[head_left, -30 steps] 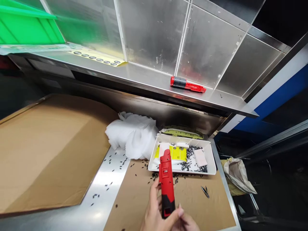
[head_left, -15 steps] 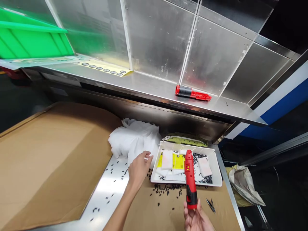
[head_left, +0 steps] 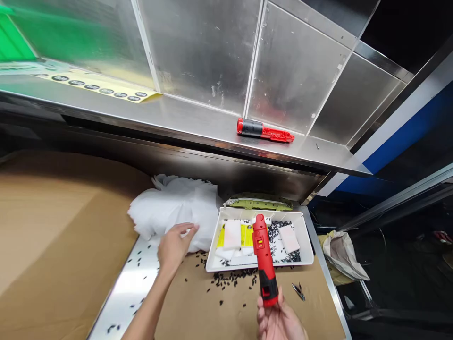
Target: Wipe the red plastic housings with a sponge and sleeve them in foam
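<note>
My right hand (head_left: 279,321) grips the base of a red electric screwdriver (head_left: 264,259), which points up and away over the near edge of a white tray (head_left: 307,245). My left hand (head_left: 174,245) reaches out to a pile of white foam bags (head_left: 173,212); its fingers are bent and touch the pile's near edge. The tray holds yellow labels, white packets and many small black screws.
Black screws (head_left: 230,279) lie scattered on the cardboard (head_left: 53,236) and the steel table strip. Small tweezers (head_left: 298,291) rest right of the screwdriver. A second red screwdriver (head_left: 264,131) lies on the steel shelf above, near a yellow sticker sheet (head_left: 95,86). A crumpled bag (head_left: 341,255) hangs at the right.
My left hand let go of the screwdriver and reached left to the white foam pile. My right hand now holds the screwdriver alone. The view has shifted a little to the right.
</note>
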A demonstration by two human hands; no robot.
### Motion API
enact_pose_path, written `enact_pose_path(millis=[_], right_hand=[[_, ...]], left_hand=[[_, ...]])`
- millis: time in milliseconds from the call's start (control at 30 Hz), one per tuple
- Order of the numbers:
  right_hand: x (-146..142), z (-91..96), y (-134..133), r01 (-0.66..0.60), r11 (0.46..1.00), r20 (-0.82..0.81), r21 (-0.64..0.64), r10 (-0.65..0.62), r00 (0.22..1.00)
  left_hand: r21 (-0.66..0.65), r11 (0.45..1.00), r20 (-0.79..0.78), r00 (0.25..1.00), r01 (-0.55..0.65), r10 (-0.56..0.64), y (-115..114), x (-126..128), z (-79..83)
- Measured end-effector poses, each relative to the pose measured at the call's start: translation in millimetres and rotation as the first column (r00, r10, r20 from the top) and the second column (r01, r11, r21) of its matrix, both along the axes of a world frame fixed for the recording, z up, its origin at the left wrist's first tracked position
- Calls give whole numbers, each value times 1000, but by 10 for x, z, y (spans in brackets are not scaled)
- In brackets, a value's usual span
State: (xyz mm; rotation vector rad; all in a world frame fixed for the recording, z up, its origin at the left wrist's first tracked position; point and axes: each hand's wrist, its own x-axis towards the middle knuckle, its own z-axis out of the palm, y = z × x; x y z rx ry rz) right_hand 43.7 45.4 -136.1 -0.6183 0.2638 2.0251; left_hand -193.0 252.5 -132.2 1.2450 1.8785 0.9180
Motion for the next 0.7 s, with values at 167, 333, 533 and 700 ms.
enact_pose_path(millis=[167,333,533,700], right_hand=[[36,-68,-54,-41,995,42,87,37,998],[39,-55,-116,-54,989,50,139,47,998],[38,-18,-215,-73,976,87,204,56,995],[61,-126,-288,-119,959,156,257,80,985]], left_hand=[[-10,967,581,786,-254,212,-202,-67,311],[-172,965,840,483,-199,250,-523,85,574],[-132,989,926,349,-59,145,-862,343,748],[-92,995,911,406,27,73,-1049,458,860]])
